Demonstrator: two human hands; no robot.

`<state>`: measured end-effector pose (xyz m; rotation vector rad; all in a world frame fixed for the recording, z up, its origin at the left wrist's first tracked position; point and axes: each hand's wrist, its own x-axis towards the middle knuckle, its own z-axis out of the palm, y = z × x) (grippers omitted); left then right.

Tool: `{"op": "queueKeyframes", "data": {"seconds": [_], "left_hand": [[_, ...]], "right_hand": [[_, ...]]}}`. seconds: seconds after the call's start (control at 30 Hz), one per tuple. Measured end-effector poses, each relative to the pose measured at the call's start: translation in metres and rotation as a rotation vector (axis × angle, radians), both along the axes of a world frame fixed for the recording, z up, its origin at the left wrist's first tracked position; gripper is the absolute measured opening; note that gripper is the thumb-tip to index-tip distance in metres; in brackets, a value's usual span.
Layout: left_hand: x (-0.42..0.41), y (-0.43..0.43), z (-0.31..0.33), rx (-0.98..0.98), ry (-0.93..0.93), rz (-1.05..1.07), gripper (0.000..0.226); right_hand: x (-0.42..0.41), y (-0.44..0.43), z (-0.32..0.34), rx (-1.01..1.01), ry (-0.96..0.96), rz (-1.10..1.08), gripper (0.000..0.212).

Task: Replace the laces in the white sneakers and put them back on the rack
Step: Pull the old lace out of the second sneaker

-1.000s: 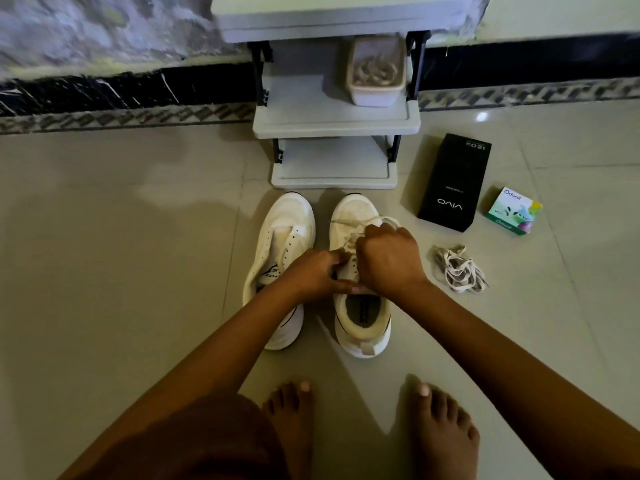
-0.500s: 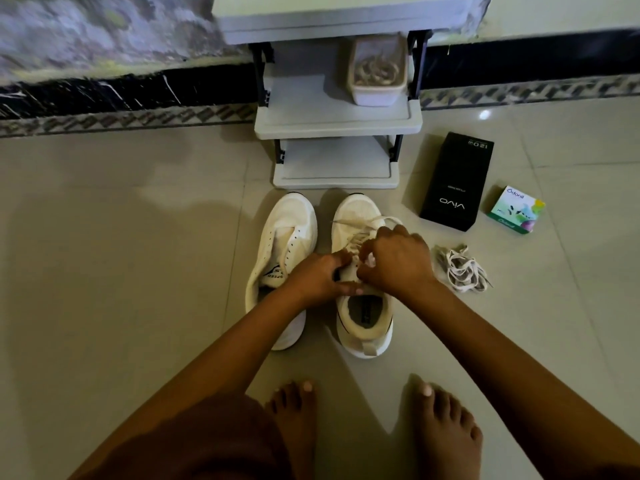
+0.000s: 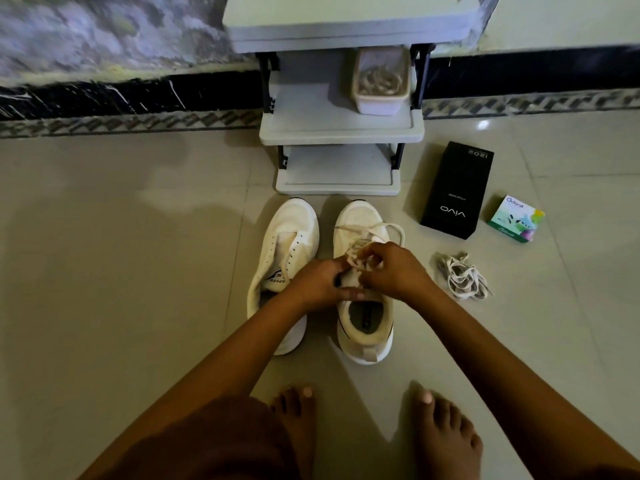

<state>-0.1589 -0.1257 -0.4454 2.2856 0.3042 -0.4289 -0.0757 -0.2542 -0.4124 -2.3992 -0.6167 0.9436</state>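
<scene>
Lace (image 3: 360, 227) is pinched by right hand (image 3: 398, 275) fingers for threading; sneaker (image 3: 353, 214) is gripped by left hand (image 3: 318, 282) to steady it.

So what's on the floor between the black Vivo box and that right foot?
A loose bundle of white laces, seen in the head view; the right forearm crosses above, nearer the right foot.

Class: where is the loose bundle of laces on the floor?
In the head view, the loose laces lie right of the right-hand sneaker, nearer than the black box.

Head cam, looking down & fwd, close over floor (image 3: 138, 271) by rack (image 3: 341, 128).
</scene>
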Motion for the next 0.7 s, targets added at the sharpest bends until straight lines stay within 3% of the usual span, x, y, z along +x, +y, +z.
{"op": "queueKeyframes", "data": {"seconds": [0.07, 0.23, 0.3, 0.4, 0.47, 0.53, 0.63, 0.7], "left_hand": [[0.0, 0.0, 0.0, -0.012, -0.008, 0.001, 0.057], [0.0, -0.002, 0.003, -0.007, 0.013, -0.001, 0.06], [0.001, -0.002, 0.005, 0.012, 0.026, -0.011, 0.06], [0.002, -0.001, 0.007, 0.043, 0.026, -0.03, 0.059], [0.001, -0.001, 0.007, 0.025, 0.016, -0.023, 0.061], [0.001, -0.001, 0.005, 0.004, 0.023, -0.002, 0.058], [0.001, -0.001, 0.004, -0.025, 0.036, 0.021, 0.053], [0.0, -0.002, 0.005, -0.039, 0.025, 0.028, 0.055]], "right_hand": [[-0.001, -0.002, 0.0, -0.186, -0.301, 0.173, 0.04], [-0.006, -0.002, 0.003, -0.253, -0.74, 0.386, 0.029], [-0.008, 0.001, 0.003, -0.183, -0.633, 0.342, 0.023], [-0.006, 0.004, 0.015, 0.23, 0.023, -0.16, 0.008], [-0.007, 0.004, 0.014, 0.371, 0.215, -0.312, 0.006], [-0.008, 0.001, 0.01, 0.342, 0.181, -0.239, 0.013], [-0.004, -0.004, 0.003, -0.024, -0.18, 0.073, 0.039], [-0.003, -0.008, 0.004, -0.186, -0.421, 0.191, 0.033]]}}
